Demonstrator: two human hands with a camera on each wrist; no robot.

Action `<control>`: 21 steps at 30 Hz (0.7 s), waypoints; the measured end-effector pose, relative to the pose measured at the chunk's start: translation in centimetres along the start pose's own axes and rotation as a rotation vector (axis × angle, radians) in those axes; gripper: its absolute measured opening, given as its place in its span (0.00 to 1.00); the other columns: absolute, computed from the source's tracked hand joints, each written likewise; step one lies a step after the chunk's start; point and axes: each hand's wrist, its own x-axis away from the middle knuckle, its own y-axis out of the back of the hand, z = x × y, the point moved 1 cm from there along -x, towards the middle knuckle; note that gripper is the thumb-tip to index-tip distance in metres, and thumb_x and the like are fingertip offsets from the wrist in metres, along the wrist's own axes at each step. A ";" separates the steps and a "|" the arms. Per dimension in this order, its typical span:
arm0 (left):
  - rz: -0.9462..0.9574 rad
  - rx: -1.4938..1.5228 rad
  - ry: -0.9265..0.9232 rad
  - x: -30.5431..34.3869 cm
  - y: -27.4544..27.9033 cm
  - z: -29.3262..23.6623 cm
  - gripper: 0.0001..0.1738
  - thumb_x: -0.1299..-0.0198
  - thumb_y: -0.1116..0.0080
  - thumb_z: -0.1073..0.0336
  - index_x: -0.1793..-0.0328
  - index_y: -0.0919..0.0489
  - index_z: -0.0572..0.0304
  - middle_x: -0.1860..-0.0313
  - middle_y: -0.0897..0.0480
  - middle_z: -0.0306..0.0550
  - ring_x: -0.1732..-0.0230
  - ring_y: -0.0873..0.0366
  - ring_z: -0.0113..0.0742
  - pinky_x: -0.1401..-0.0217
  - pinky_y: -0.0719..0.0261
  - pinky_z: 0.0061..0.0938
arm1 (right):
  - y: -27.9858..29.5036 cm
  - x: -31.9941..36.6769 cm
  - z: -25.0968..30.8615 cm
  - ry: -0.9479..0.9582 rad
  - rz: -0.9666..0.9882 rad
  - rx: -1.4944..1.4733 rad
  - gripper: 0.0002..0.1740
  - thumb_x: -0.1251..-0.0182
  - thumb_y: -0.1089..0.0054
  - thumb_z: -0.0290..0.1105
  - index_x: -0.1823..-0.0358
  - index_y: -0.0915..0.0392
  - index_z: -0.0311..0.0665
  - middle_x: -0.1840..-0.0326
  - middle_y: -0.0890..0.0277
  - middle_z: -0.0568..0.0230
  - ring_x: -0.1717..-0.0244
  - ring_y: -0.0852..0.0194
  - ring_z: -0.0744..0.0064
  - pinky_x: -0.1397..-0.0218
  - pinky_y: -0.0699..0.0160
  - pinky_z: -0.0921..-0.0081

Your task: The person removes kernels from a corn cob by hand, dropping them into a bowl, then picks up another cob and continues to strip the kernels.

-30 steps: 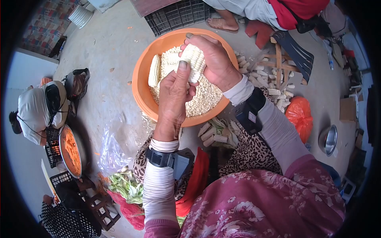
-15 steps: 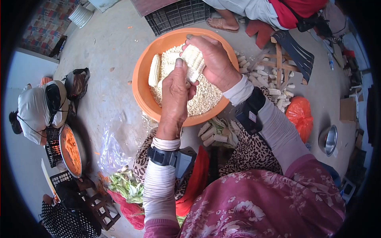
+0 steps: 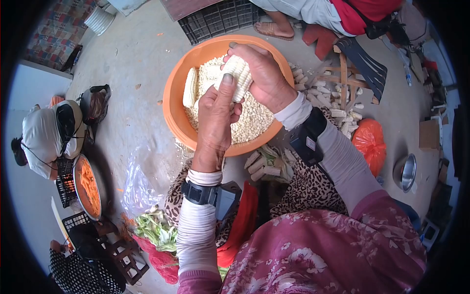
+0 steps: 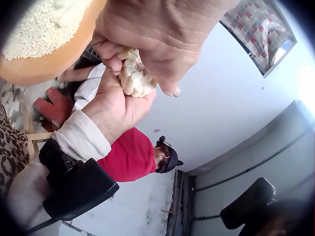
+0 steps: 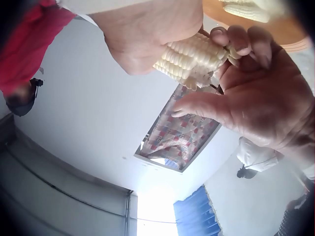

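Above an orange basin (image 3: pixel 171 115), my right hand (image 3: pixel 269 78) grips an ear of white corn (image 3: pixel 240 73) by its upper part. From below, my left hand (image 3: pixel 214 117) meets the ear, its thumb lying along the near side. The right wrist view shows the left hand's fingers (image 5: pixel 261 46) curled at the end of the ear, its thumb standing off the cob. Part of that end is bare of kernels. Loose kernels (image 3: pixel 252 120) fill the basin, and another whole ear (image 3: pixel 190 88) lies on them at the left.
Stripped cobs (image 3: pixel 323 90) are piled right of the basin beside a wooden stool frame (image 3: pixel 344 78). More cobs (image 3: pixel 264 169) and husks lie by my legs. A black crate (image 3: pixel 220 22) stands behind the basin, with a seated person's foot (image 3: pixel 274 30) nearby. At left is a pan of orange shreds (image 3: pixel 88 183).
My left thumb shifted slightly up and away, then came back down over the ear. The ear turned a little in my right hand, which stayed in place above the basin.
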 end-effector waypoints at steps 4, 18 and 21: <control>0.000 -0.037 -0.028 0.1 0.0 -0.1 0.31 0.39 0.53 0.37 0.53 0.25 0.62 0.71 0.24 0.37 0.77 0.30 0.18 0.79 0.35 0.09 | -0.2 0.1 0.2 -0.021 -0.010 -0.019 0.09 0.39 0.45 0.33 0.66 0.26 0.32 0.69 0.25 0.60 0.68 0.25 0.72 0.63 0.24 0.74; -0.043 -0.115 -0.035 0.5 -0.4 -0.6 0.33 0.39 0.58 0.35 0.56 0.25 0.62 0.74 0.25 0.37 0.76 0.31 0.18 0.77 0.35 0.10 | -0.4 0.3 0.3 0.007 -0.031 -0.041 0.06 0.42 0.45 0.28 0.69 0.28 0.31 0.72 0.27 0.62 0.71 0.26 0.73 0.66 0.25 0.75; -0.044 -0.112 -0.042 0.4 -0.4 -0.4 0.33 0.38 0.58 0.36 0.55 0.25 0.63 0.73 0.25 0.37 0.76 0.30 0.18 0.77 0.34 0.10 | -0.4 0.4 0.4 -0.004 -0.033 -0.042 0.06 0.42 0.45 0.28 0.69 0.28 0.31 0.72 0.27 0.62 0.71 0.26 0.74 0.66 0.25 0.76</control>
